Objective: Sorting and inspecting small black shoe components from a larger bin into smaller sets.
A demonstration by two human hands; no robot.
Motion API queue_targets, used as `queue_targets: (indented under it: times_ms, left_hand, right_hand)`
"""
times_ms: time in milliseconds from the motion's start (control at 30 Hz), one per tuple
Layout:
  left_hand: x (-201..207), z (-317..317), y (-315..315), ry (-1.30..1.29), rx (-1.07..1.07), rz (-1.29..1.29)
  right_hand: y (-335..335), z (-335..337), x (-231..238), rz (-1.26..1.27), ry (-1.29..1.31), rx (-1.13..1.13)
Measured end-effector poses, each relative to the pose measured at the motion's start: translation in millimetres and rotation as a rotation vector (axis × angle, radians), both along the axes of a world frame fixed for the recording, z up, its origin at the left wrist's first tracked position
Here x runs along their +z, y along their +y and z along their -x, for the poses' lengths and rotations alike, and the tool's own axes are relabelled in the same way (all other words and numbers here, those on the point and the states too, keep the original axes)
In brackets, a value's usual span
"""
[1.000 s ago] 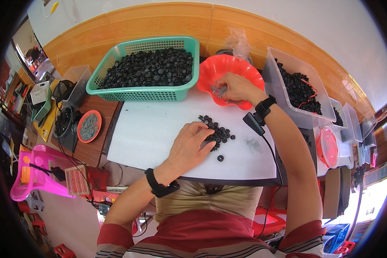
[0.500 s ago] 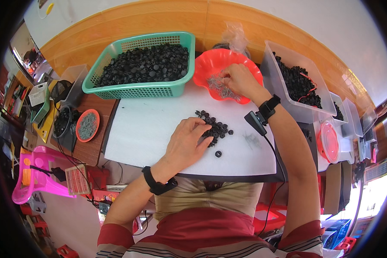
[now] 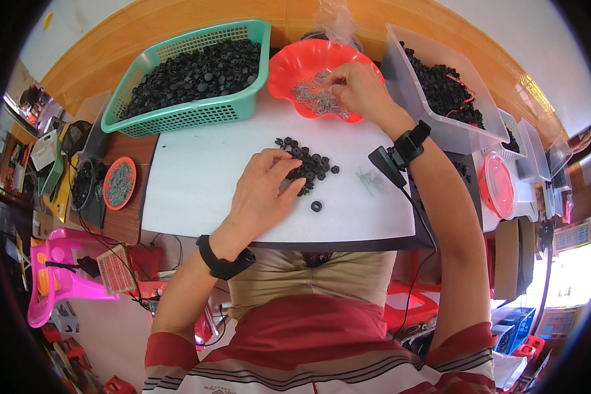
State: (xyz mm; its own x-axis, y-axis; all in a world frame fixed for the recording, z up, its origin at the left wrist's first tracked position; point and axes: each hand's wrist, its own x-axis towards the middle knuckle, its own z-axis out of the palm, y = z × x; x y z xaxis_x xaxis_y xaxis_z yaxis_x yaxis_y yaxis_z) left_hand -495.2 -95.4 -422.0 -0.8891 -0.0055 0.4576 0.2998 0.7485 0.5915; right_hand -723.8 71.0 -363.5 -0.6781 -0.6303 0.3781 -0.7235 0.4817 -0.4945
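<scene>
On the white work surface [image 3: 197, 190] lies a small heap of black ring-shaped parts [image 3: 315, 164], rubber-like in look. My left hand [image 3: 259, 194] rests at the heap's left side, thumb and forefinger apart around some of the parts. One black ring [image 3: 316, 206] sits alone just below the heap. Farther back, my right hand [image 3: 361, 92] reaches into a red wavy-rimmed bowl [image 3: 285, 62]. Its thumb and fingers are pinched together at a pile of thin metal pins [image 3: 315, 98]; the fingertips partly hide what they grip. A few loose pins [image 3: 372, 180] lie on the white surface.
A green basket [image 3: 177, 111] full of black parts stands back left. A clear bin [image 3: 400, 72] with more stands back right, near a red-lidded tub [image 3: 499, 184]. An orange dish [image 3: 132, 172] of pins sits at left. A cable [image 3: 421, 226] hangs from my right wrist device.
The whole view has shifted, so the table's contents sit higher and more to the left. My right hand stays at the pins in the bowl, my left at the black heap.
</scene>
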Motion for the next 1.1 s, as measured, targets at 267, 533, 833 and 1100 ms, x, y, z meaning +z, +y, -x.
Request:
queue_targets:
  times_ms: [267, 533, 833, 1100]
  left_hand:
    - [0, -1, 1, -0.030, 0.014, -0.027]
    - [5, 0, 2, -0.036, -0.011, -0.018]
    - [1, -1, 0, -0.057, -0.009, -0.008]
    - [0, -1, 0, 0.064, -0.019, 0.028]
  right_hand:
    - [7, -1, -5, -0.083, 0.019, -0.039]
    - [22, -23, -3, 0.037, 0.284, -0.044]
    - [58, -123, -10, -0.106, -0.089, 0.127]
    - [55, -130, -28, -0.204, -0.017, 0.098]
